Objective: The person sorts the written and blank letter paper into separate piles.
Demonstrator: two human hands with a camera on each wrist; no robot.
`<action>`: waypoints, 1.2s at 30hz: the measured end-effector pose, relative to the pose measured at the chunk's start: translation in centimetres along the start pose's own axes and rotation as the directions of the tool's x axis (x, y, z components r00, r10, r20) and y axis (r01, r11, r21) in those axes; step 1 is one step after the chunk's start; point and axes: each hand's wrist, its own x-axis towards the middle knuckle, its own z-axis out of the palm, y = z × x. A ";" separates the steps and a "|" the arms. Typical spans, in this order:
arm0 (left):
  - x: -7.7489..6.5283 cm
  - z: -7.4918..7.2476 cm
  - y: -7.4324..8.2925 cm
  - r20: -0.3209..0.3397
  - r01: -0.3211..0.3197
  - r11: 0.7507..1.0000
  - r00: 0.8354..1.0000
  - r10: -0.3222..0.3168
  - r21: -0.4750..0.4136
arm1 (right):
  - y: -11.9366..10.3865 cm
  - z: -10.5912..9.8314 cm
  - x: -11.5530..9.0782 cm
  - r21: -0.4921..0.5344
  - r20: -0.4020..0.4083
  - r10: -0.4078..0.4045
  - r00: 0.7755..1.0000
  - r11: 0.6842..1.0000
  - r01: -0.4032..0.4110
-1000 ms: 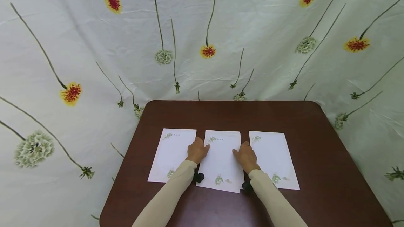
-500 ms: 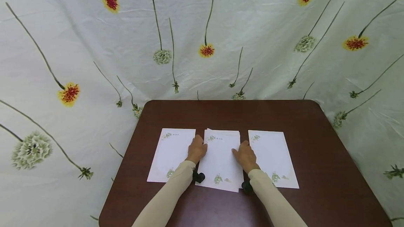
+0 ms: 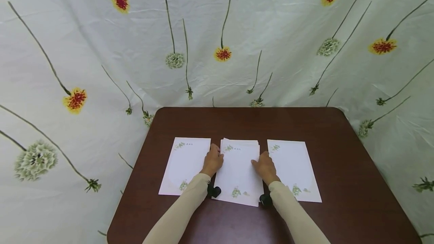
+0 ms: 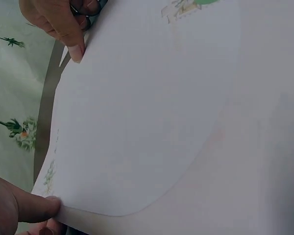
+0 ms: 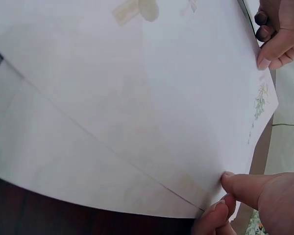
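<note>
Several printed paper sheets [image 3: 238, 172] lie stacked loosely in the middle, their edges not quite lined up; a corner of a lower sheet shows at the top. My left hand [image 3: 212, 160] pinches the stack's left edge, its thumb on top in the left wrist view, where the paper [image 4: 137, 122] bows upward. On the opposite edge my right hand [image 3: 265, 167] pinches the sheets between thumb and curled fingers, as the right wrist view shows. There, a lower sheet [image 5: 63, 147] sticks out past the top one. Green plant prints mark the paper's corners.
One printed sheet [image 3: 184, 165] lies left of the stack, partly under the left forearm. Another sheet [image 3: 293, 168] lies to the right, partly covered by the right forearm. The dark brown table [image 3: 251, 121] meets a flowered cloth [image 3: 203, 18] behind it.
A lower sheet's corner has come into sight at the stack's top left edge. My left hand has shifted slightly at the edge; my right hand stays about where it was.
</note>
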 end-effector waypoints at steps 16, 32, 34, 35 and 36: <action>0.0 0.6 0.5 0.025 -0.042 0.999 0.999 0.042 -0.034 | 1.4 -0.5 0.4 0.105 -0.034 -0.001 0.999 0.995 0.004; 0.1 -0.5 0.1 0.025 0.007 0.998 1.000 -0.009 0.056 | 1.3 -1.9 0.6 0.067 -0.009 -0.114 0.993 0.991 0.114; 0.1 -1.0 0.2 0.028 0.009 0.998 1.000 -0.011 0.065 | 1.0 -2.1 0.6 0.050 -0.003 -0.128 0.992 0.991 0.128; 0.1 -1.3 0.2 0.030 0.010 0.998 0.999 -0.012 0.065 | 0.9 -2.2 0.7 0.044 0.000 -0.137 0.991 0.990 0.137; 0.1 -1.6 0.2 0.034 0.009 0.997 0.999 -0.012 0.070 | 0.7 -2.3 0.7 0.037 0.003 -0.144 0.990 0.989 0.144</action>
